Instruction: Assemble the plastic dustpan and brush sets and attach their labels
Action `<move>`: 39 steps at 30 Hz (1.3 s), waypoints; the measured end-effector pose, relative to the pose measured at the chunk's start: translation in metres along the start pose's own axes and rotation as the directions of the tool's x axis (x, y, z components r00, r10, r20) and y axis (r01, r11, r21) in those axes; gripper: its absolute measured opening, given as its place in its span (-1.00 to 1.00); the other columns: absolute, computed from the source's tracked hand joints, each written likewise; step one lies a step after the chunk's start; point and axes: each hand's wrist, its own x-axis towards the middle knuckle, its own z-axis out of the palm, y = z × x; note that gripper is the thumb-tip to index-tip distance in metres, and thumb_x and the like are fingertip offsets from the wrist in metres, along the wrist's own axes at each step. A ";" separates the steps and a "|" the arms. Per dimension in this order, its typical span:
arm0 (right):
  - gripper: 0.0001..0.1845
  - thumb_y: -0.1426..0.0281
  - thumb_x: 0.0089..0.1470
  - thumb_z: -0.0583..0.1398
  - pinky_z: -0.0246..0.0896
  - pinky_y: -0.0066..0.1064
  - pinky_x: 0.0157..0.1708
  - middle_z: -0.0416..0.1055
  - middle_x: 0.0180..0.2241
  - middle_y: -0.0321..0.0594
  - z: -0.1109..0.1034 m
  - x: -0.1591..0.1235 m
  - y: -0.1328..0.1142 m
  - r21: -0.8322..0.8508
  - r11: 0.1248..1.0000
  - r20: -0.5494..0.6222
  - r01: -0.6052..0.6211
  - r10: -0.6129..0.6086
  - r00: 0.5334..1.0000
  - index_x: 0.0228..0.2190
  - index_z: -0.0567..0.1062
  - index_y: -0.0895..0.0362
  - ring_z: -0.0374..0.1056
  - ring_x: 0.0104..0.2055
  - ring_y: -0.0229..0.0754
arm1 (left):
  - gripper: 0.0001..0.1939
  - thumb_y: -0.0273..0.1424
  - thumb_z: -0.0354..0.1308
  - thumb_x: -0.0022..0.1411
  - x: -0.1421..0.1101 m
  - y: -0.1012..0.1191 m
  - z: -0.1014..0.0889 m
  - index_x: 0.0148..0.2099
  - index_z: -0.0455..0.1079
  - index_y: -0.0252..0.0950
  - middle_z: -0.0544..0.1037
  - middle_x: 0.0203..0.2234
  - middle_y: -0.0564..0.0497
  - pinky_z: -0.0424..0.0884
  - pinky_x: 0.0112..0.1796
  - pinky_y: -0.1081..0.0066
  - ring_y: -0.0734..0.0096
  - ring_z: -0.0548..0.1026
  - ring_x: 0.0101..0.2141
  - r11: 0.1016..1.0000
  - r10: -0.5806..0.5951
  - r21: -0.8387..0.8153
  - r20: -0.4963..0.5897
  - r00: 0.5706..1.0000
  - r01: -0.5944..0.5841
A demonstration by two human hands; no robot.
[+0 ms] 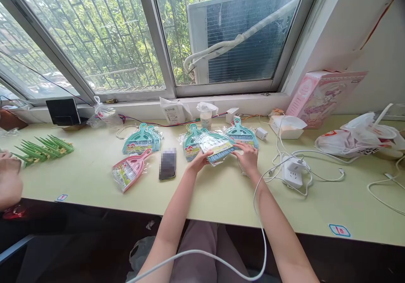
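Between my hands is a teal dustpan-and-brush set in clear plastic wrap with a yellow label, tilted above the table. My left hand grips its lower left edge, and my right hand is closed on its right end. Just behind lies another teal dustpan set, partly covered by the held one. A further teal set is beyond my right hand. Off to the left are wrapped teal sets and a pink dustpan set.
A phone lies left of my hands. On the right are a power strip with white cables, a tissue box and a plastic bag. A white cable crosses my right forearm. Another person's hand is at far left beside green stems.
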 end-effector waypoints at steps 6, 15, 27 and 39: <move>-0.48 0.28 0.15 0.20 -0.02 -0.08 0.15 0.29 0.23 -0.18 -0.002 -0.001 -0.008 -0.088 0.964 0.111 0.252 -0.242 0.964 0.15 0.35 -0.07 0.22 0.23 0.05 | -0.22 -0.35 0.36 0.07 0.001 0.001 -0.005 0.30 0.17 -0.26 0.49 0.04 -0.19 0.50 -0.09 0.29 0.11 0.50 -0.02 0.999 0.008 0.035 0.018 1.000 -0.009; -0.60 0.34 0.21 0.11 -0.01 -0.06 0.15 0.53 -0.01 -0.18 0.005 -0.006 -0.011 -0.033 0.966 0.149 0.257 -0.250 0.957 0.08 0.43 -0.04 0.41 0.04 0.00 | -0.20 -0.33 0.38 0.04 -0.003 0.000 0.003 0.29 0.17 -0.21 0.58 -0.18 -0.12 0.55 -0.33 0.30 0.37 0.55 -0.47 0.987 -0.089 0.142 0.130 0.988 0.070; -0.76 0.33 0.19 0.16 0.00 -0.05 0.11 0.55 -0.06 -0.25 0.001 -0.005 -0.018 -0.013 0.948 0.131 0.319 -0.315 0.940 -0.13 0.55 -0.06 0.37 0.02 0.04 | -0.37 -0.02 0.16 0.19 0.002 0.001 -0.019 0.18 0.34 -0.30 0.62 -0.27 -0.15 0.53 -0.33 0.33 0.22 0.61 -0.35 0.992 -0.121 0.035 0.115 0.986 0.118; -0.69 0.13 0.24 0.09 0.02 -0.11 0.12 0.58 -0.17 -0.21 -0.002 -0.009 -0.031 0.125 0.962 0.100 0.241 -0.254 0.962 -0.24 0.58 -0.03 0.39 -0.04 0.00 | -0.70 -0.43 0.24 -0.02 0.009 0.004 -0.028 -0.16 0.47 -0.28 0.57 -0.39 -0.05 0.56 -0.36 0.32 0.34 0.54 -0.45 0.996 -0.091 -0.033 -0.196 0.976 0.086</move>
